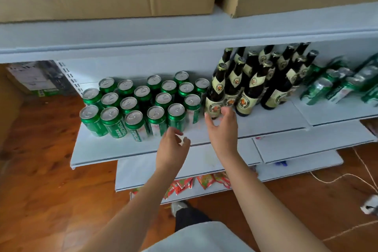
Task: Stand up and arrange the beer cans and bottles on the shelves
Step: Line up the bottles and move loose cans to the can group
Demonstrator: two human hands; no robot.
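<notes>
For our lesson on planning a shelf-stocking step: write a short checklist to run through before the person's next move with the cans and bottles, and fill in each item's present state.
1. Right hand free to grasp: ok, fingers spread, holding nothing.
2. Left hand free: cannot tell, fingers curled and blurred near the shelf's front edge.
3. Upright green cans in rows: ok, all standing with tops up.
4. Brown bottles standing: ok, grouped upright right of the cans.
5. Green cans at far right standing: not ok, they lie tilted or on their sides.
6. Room on the shelf in front of the bottles: ok, bare surface shows there.
</notes>
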